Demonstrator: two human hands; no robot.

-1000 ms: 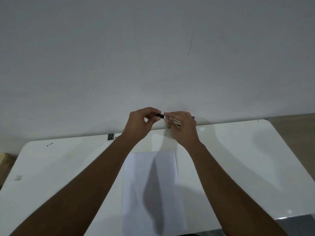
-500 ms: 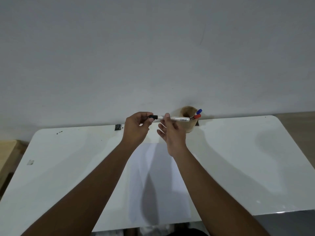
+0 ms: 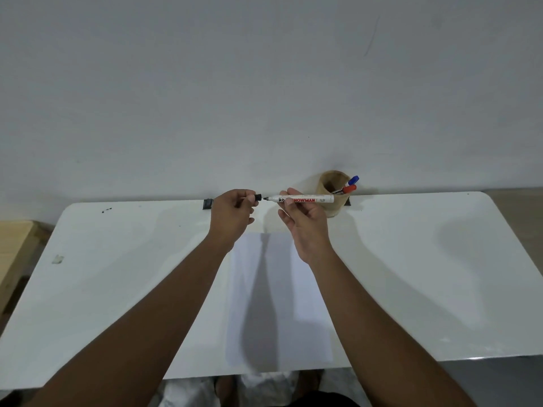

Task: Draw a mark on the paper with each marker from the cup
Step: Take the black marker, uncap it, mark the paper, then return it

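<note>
My right hand (image 3: pixel 305 221) holds a white marker (image 3: pixel 305 199) level above the table, its bare black tip pointing left. My left hand (image 3: pixel 233 214) pinches the marker's black cap (image 3: pixel 257 197), a small gap away from the tip. A white sheet of paper (image 3: pixel 293 304) lies on the table below both hands, partly under my arms' shadow, with no mark that I can see. A tan cup (image 3: pixel 333 183) stands at the table's back edge, right of my hands. It holds a blue-capped marker (image 3: pixel 353 180) and a red-capped marker (image 3: pixel 348 189).
The white table (image 3: pixel 117 274) has rounded corners and stands against a plain wall. A small black clip (image 3: pixel 207 203) sits at the back edge left of my hands. A wooden piece (image 3: pixel 14 248) stands off the table's left side.
The cap has come off the marker: my hands were together a second ago and now the cap and tip are apart. The view has tilted so the cup now shows.
</note>
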